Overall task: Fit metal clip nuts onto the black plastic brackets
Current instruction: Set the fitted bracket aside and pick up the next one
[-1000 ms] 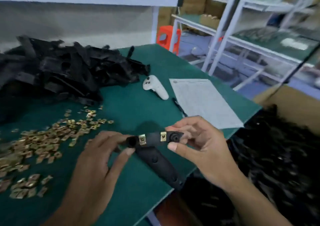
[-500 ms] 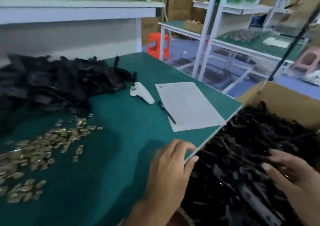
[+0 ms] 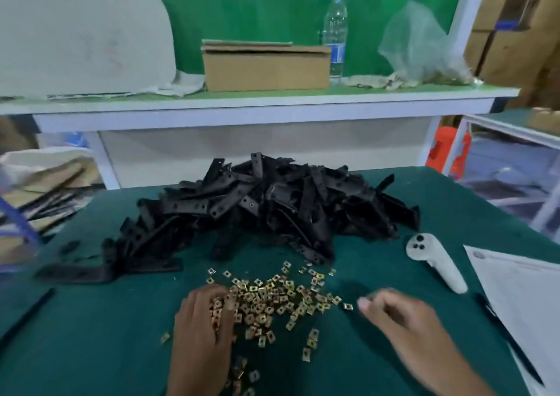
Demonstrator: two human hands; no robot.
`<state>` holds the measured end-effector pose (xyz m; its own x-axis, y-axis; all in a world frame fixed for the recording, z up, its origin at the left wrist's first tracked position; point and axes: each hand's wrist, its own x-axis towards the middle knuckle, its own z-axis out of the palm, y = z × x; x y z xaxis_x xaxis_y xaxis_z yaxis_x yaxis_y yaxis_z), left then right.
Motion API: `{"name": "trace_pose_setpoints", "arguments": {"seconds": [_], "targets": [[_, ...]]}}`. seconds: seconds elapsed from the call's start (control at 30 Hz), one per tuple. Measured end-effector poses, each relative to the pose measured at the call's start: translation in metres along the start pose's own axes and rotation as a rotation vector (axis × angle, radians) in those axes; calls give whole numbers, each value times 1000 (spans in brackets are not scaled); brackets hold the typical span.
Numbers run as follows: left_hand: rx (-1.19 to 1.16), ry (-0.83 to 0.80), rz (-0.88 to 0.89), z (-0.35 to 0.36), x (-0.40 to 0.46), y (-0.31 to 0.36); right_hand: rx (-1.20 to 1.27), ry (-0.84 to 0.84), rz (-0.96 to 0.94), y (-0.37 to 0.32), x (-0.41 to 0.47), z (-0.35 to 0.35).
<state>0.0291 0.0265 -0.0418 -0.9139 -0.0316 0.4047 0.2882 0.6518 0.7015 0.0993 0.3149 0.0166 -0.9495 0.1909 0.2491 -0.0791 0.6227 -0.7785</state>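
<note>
A big heap of black plastic brackets [image 3: 272, 204] lies across the back of the green table [image 3: 91, 335]. In front of it spreads a scatter of small gold metal clip nuts [image 3: 278, 295]. My left hand [image 3: 201, 326] lies on the left edge of that scatter, its fingers curled down into the nuts, with several caught between thumb and fingers. My right hand [image 3: 403, 323] hovers just right of the nuts, motion-blurred, with loosely curled fingers that hold nothing. Neither hand holds a bracket.
A white handheld controller [image 3: 433, 262] lies right of the heap, with a paper sheet [image 3: 521, 298] and a black pen [image 3: 509, 338] at the right edge. A shelf behind carries a cardboard box [image 3: 266, 65] and a water bottle [image 3: 335, 31].
The bracket with two clip nuts has left my hands after my right hand reached into the box of black parts on the right. The view swung back; my left hand now digs into the nuts.
</note>
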Motion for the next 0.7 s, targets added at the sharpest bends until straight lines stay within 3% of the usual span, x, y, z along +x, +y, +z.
{"name": "trace_pose_setpoints", "arguments": {"seconds": [0.07, 0.2, 0.4, 0.53, 0.7], "targets": [[-67, 81, -36, 4, 1, -7, -52, -73, -65, -2, 52, 32], [-101, 150, 9, 10, -1, -12, -395, -151, 79, 4, 124, 76], [-100, 150, 63, 13, 5, -18, -436, 64, -58, 9, 138, 80], [-95, 117, 76, 13, 3, -18, -662, -180, 47, 14, 135, 80], [-105, 108, 51, 12, 3, -16, -679, -41, -100, 15, 130, 77]]}}
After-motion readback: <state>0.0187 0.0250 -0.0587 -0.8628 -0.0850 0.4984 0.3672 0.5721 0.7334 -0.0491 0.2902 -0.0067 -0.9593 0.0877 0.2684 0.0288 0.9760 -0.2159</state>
